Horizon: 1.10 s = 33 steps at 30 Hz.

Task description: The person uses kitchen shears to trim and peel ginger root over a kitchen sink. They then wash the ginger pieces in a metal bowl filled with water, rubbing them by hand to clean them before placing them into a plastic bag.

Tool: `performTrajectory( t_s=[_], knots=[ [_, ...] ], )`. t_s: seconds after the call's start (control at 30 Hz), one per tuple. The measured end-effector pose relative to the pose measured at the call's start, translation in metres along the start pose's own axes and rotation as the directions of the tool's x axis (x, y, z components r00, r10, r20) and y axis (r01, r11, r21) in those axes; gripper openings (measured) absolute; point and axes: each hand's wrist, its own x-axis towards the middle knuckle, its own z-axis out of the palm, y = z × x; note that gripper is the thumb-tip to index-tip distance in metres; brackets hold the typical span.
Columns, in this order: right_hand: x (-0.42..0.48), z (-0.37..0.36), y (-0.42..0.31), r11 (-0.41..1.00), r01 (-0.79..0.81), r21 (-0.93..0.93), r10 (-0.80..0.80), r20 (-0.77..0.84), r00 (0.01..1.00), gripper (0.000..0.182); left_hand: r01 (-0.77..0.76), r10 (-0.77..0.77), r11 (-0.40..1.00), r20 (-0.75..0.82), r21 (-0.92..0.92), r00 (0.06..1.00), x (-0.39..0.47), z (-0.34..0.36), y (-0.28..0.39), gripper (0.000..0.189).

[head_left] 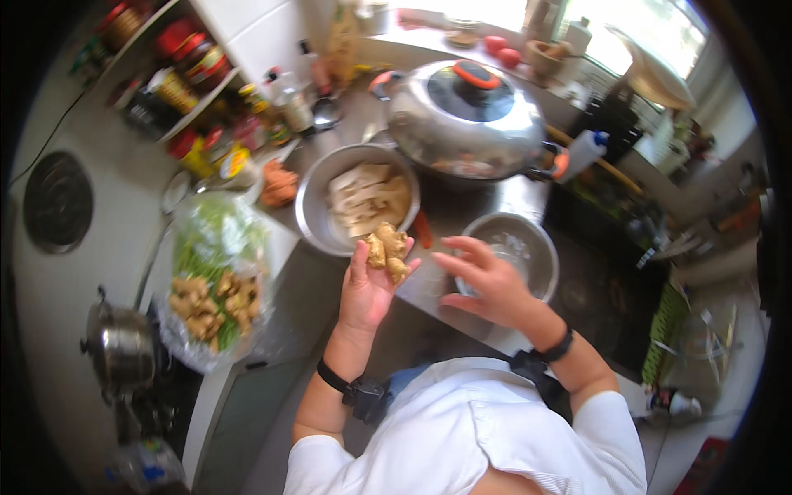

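Note:
My left hand holds a knobby piece of ginger root up on its fingers, palm turned upward. To its right, my right hand is apart from the ginger, fingers spread and nothing in them. Beneath that hand stands a metal bowl, partly hidden, with something clear and shiny inside. Just beyond the ginger is a larger metal bowl with pale, flat cut pieces in it. An orange-red handle or strip shows beside this bowl.
A lidded steel pot stands at the back. Left lies a plastic bag of greens with more ginger on it. Bottles and a shelf of jars line the back left. A dark stovetop is at the right.

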Motion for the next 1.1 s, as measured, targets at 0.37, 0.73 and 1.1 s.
performTrajectory(
  t_s=[0.37,0.73,1.1],
  knots=[
    [-0.044,-0.02,0.051,0.826,-0.178,0.535,0.455,-0.446,0.771,0.025,0.407,-0.4,0.914,0.193,0.006,0.896,0.047,0.051,-0.071,0.041],
    [-0.07,-0.044,0.082,0.838,-0.385,0.386,0.524,-0.374,0.765,0.019,-0.543,0.085,0.093,0.537,0.834,0.839,0.065,0.079,-0.111,0.036],
    [-0.073,-0.048,0.099,0.842,-0.421,0.338,0.522,-0.313,0.793,0.026,-0.649,0.091,-0.13,0.661,0.75,0.745,0.064,0.096,-0.129,0.03]
  ],
)
